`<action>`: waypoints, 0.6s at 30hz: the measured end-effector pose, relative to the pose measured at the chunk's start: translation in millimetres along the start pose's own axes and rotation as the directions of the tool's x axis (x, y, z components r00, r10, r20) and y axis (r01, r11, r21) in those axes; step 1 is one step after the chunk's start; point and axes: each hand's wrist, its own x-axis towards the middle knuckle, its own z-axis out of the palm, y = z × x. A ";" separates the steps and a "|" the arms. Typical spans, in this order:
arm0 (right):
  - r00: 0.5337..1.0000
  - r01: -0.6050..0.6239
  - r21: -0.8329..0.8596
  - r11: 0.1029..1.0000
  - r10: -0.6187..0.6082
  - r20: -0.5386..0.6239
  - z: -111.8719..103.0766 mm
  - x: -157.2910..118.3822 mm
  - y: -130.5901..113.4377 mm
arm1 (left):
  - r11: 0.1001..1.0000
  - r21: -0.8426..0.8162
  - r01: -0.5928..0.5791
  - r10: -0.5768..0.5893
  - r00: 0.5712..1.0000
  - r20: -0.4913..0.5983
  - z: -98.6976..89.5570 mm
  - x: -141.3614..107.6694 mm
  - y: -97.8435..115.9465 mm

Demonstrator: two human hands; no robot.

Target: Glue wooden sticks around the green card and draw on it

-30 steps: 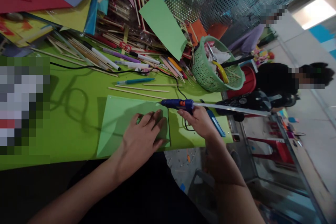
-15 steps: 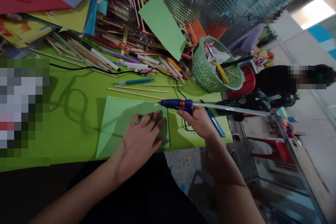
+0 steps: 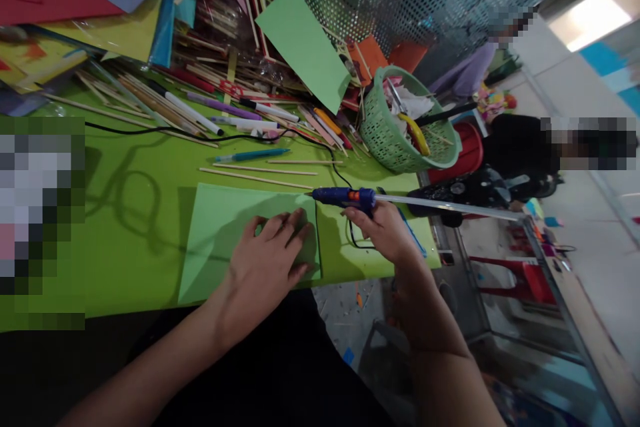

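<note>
A light green sheet of paper lies flat near the table's front edge. My left hand rests on its right half, fingers spread and slightly bent. My right hand is wrapped round the handle of a blue hot glue gun, hiding much of the grip. A long clear glue stick sticks out of the gun's back. The nozzle points left, at the sheet's top right corner; whether it touches the paper I cannot tell. Two thin wooden sticks lie just beyond the sheet's top edge.
A teal pen and a black cord cross the green table. Behind lie markers, many sticks and a green card. A green basket of tools stands at back right. A person in black is beyond it.
The glue gun in my right hand has moved a little to the right along the sheet's top edge, up to its corner. My left hand stays on the paper. The view has shifted slightly.
</note>
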 end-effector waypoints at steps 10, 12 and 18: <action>1.000 -0.008 0.018 1.000 0.007 0.019 4.2 0.5 0.5 | 1.000 0.005 0.002 -0.002 1.000 0.009 -4.1 3.6 0.1; 1.000 -0.006 0.007 1.000 0.006 0.015 4.4 0.5 1.3 | 1.000 0.008 0.004 -0.005 1.000 0.008 -4.1 3.7 0.6; 1.000 -0.003 -0.019 1.000 0.004 0.017 4.5 0.7 3.7 | 1.000 0.005 0.019 -0.019 1.000 0.017 -6.1 5.1 1.6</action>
